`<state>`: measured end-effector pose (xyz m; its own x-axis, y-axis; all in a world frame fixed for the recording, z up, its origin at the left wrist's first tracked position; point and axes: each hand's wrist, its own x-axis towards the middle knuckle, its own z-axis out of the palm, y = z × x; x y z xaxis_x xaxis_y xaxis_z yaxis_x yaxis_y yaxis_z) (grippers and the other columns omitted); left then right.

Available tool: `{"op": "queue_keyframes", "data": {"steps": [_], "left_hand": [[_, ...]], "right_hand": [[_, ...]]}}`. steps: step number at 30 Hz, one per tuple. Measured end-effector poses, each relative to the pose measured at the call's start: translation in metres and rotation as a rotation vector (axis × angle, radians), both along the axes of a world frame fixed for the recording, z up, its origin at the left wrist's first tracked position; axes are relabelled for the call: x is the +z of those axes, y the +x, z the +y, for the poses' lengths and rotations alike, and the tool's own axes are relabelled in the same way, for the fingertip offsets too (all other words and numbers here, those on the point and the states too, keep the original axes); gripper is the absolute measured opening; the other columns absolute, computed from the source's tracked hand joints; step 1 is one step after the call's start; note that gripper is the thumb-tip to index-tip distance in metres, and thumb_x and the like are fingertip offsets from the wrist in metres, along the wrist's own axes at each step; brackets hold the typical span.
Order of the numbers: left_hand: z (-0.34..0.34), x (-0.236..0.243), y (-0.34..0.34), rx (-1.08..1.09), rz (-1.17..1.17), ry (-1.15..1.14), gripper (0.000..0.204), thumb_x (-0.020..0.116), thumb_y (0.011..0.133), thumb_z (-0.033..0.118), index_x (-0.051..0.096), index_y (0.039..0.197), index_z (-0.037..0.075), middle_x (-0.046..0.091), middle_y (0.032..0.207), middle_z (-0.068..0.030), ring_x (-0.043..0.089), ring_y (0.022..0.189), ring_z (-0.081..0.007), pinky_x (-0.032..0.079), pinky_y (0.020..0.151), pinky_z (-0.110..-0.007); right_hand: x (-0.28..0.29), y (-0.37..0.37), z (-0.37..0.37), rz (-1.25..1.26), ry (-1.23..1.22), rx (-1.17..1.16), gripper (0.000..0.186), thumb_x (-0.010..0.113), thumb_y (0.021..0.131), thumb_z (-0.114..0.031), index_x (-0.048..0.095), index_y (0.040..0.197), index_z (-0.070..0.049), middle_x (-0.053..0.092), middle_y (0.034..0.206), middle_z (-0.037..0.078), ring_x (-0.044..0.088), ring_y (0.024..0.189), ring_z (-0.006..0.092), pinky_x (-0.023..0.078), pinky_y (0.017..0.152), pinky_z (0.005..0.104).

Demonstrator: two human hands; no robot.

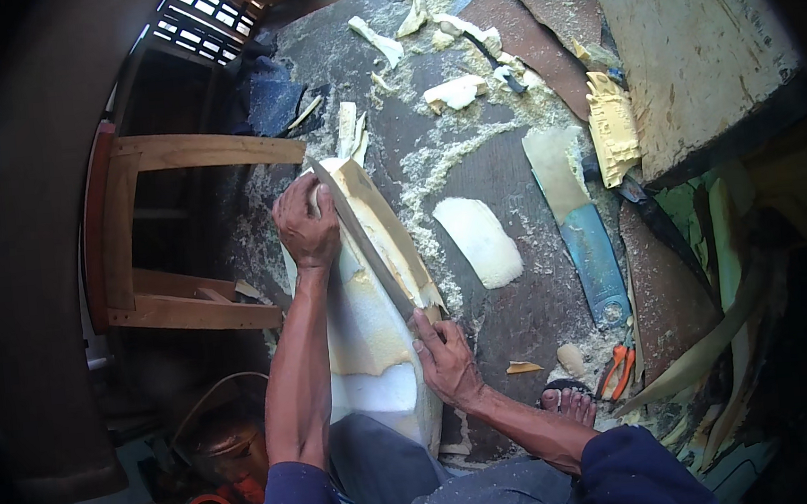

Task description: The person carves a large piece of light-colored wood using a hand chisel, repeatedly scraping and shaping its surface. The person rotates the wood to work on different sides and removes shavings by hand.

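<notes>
A: What did we observe at the centre?

B: We saw the left hand (307, 223) holding the upper end of a long, thin grey strip (361, 229), the right hand (447, 357) its lower end; the strip lay along a pale foam block (359, 317).

A: And around them?

B: We noted a white foam pad (480, 243) to the right, orange-handled pliers (618, 371) near a foot (572, 405), and a wooden frame (201, 150) at left.

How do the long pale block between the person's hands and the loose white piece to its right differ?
The long block is much bigger than the loose piece. The block shows yellowish patches, while the piece is nearly all off-white. The left hand and right hand are at the block; neither touches the piece. Both are pale and look foam-like.
</notes>
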<state>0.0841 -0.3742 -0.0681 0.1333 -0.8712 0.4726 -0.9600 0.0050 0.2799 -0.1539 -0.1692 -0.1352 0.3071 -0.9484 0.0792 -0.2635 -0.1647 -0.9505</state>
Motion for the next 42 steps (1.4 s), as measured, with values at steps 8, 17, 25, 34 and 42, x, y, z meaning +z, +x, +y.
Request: {"op": "queue_keyframes", "data": {"steps": [8, 17, 25, 34, 42], "left_hand": [[-0.001, 0.0, 0.0, 0.019, -0.013, -0.003, 0.032, 0.07, 0.095, 0.026, 0.071, 0.12, 0.006, 0.074, 0.117, -0.0122, 0.067, 0.112, -0.0314, 0.041, 0.11, -0.045], [0.002, -0.001, -0.003, 0.028, 0.014, -0.011, 0.03, 0.068, 0.095, 0.022, 0.071, 0.119, 0.005, 0.073, 0.116, -0.0116, 0.067, 0.113, -0.0305, 0.04, 0.111, -0.045], [0.001, 0.001, -0.003, 0.02, -0.006, -0.039, 0.027, 0.066, 0.095, 0.02, 0.071, 0.117, 0.006, 0.073, 0.117, -0.0117, 0.066, 0.114, -0.0311, 0.039, 0.112, -0.046], [0.001, 0.0, -0.006, 0.011, 0.001, -0.034, 0.026, 0.065, 0.095, 0.019, 0.071, 0.116, 0.006, 0.073, 0.117, -0.0122, 0.066, 0.114, -0.0314, 0.04, 0.112, -0.046], [0.001, -0.001, -0.007, 0.019, -0.013, -0.023, 0.024, 0.064, 0.097, 0.018, 0.071, 0.116, 0.005, 0.073, 0.116, -0.0126, 0.066, 0.114, -0.0325, 0.04, 0.112, -0.046]], "right_hand": [[0.001, -0.007, -0.003, 0.027, -0.065, -0.004, 0.071, 0.067, 0.099, -0.009, 0.039, 0.164, -0.012, 0.055, 0.105, 0.02, 0.056, 0.093, 0.0365, 0.05, 0.086, 0.0484], [0.002, -0.008, -0.015, 0.018, -0.113, -0.039, 0.064, 0.067, 0.097, -0.007, 0.046, 0.158, -0.008, 0.058, 0.105, 0.019, 0.058, 0.093, 0.037, 0.052, 0.086, 0.0468], [0.001, -0.003, -0.021, 0.07, -0.074, -0.041, 0.066, 0.066, 0.097, -0.006, 0.046, 0.16, -0.01, 0.06, 0.106, 0.02, 0.062, 0.096, 0.0385, 0.055, 0.087, 0.0479], [-0.001, -0.004, -0.029, 0.109, 0.058, 0.034, 0.067, 0.066, 0.096, -0.005, 0.045, 0.16, -0.009, 0.059, 0.107, 0.021, 0.064, 0.096, 0.0358, 0.057, 0.087, 0.0457], [-0.001, -0.007, -0.038, 0.065, 0.038, 0.01, 0.064, 0.064, 0.098, -0.007, 0.046, 0.159, -0.009, 0.059, 0.106, 0.023, 0.066, 0.09, 0.0413, 0.058, 0.08, 0.0476]]}}
